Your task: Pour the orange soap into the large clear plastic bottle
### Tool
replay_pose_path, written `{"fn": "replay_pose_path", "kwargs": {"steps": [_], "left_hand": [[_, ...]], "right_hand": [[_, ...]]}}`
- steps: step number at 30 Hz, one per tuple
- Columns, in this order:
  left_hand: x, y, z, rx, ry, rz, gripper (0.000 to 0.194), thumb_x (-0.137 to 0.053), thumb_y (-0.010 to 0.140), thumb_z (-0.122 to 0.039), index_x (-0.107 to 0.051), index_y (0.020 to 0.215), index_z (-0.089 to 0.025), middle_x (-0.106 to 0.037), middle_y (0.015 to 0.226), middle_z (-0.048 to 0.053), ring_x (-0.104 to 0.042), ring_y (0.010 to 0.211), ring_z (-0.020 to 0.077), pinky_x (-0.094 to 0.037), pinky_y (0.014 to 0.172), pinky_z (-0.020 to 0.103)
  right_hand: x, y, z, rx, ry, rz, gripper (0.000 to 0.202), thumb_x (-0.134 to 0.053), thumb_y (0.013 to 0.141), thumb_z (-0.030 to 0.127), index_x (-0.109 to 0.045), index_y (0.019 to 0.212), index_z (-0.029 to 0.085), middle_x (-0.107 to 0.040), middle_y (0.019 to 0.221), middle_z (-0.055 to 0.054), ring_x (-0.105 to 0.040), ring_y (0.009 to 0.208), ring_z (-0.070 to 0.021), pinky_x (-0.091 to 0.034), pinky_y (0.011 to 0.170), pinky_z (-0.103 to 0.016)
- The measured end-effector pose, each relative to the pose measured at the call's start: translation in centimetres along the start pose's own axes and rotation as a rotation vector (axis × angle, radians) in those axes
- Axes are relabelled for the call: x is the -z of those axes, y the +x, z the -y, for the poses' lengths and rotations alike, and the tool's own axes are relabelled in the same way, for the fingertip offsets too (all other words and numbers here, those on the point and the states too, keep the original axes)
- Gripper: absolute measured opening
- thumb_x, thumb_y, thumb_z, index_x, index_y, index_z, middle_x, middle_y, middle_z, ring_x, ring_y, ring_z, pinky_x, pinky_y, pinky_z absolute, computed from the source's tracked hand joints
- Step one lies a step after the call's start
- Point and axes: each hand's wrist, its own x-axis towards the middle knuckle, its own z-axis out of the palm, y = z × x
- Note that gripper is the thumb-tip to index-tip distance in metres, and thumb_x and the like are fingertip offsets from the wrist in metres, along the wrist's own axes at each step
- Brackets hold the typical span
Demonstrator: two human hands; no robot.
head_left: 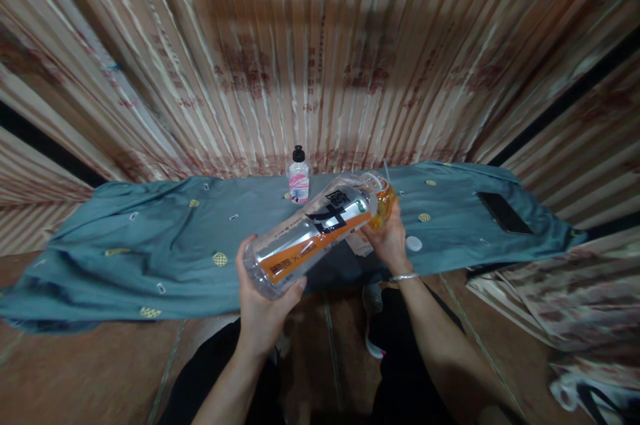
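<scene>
My left hand is wrapped round the base of a large clear plastic bottle with a silver and orange label. The bottle lies tilted, its neck pointing up and to the right. My right hand grips a small amber see-through container right at the bottle's mouth; whether the two touch I cannot tell. A thin pale stick rises above the container. Behind the large bottle stands a small clear bottle with a pink label and black cap. A white round cap lies beside my right hand.
A blue-green patterned cloth covers the narrow table. Toward its right end lies a dark phone. Pleated curtains hang behind and at both sides. A pale crumpled piece lies under my right hand.
</scene>
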Motion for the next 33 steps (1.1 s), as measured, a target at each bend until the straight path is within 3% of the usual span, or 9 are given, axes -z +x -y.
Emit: {"fn": "replay_pose_path", "kwargs": {"steps": [7, 17, 23, 33], "left_hand": [[0.0, 0.0, 0.0, 0.006, -0.005, -0.002, 0.098, -0.097, 0.064, -0.033, -0.043, 0.146, -0.026, -0.067, 0.127, 0.009, -0.073, 0.111, 0.0260, -0.062, 0.098, 0.040], [0.2, 0.1, -0.1, -0.017, 0.030, -0.002, 0.095, -0.096, 0.065, -0.032, -0.044, 0.144, -0.027, -0.069, 0.125, 0.008, -0.074, 0.109, 0.0264, -0.062, 0.096, 0.040], [0.9, 0.6, 0.4, -0.033, 0.059, 0.073, 0.098, -0.097, 0.063, -0.029, -0.042, 0.143, -0.026, -0.070, 0.126, 0.009, -0.075, 0.111, 0.0266, -0.061, 0.097, 0.040], [0.8, 0.7, 0.3, -0.033, 0.054, 0.060, 0.097, -0.097, 0.064, -0.030, -0.041, 0.143, -0.025, -0.070, 0.126, 0.010, -0.075, 0.109, 0.0263, -0.062, 0.096, 0.038]], "right_hand": [[0.1, 0.0, 0.1, -0.004, 0.011, 0.025, 0.102, -0.075, 0.080, 0.061, -0.033, 0.158, 0.009, -0.062, 0.145, -0.025, -0.065, 0.131, -0.0379, -0.053, 0.110, -0.053], [0.0, 0.0, -0.1, -0.010, 0.007, 0.014, 0.108, -0.078, 0.076, 0.061, -0.033, 0.158, 0.009, -0.065, 0.142, -0.026, -0.066, 0.129, -0.0377, -0.054, 0.109, -0.056], [0.0, 0.0, 0.0, 0.003, 0.008, 0.012, 0.106, -0.077, 0.076, 0.060, -0.033, 0.158, 0.008, -0.065, 0.142, -0.025, -0.065, 0.131, -0.0375, -0.054, 0.110, -0.054], [-0.2, 0.0, -0.7, 0.026, 0.003, 0.011, 0.105, -0.076, 0.078, 0.062, -0.033, 0.158, 0.010, -0.066, 0.141, -0.024, -0.067, 0.127, -0.0371, -0.056, 0.107, -0.054]]}}
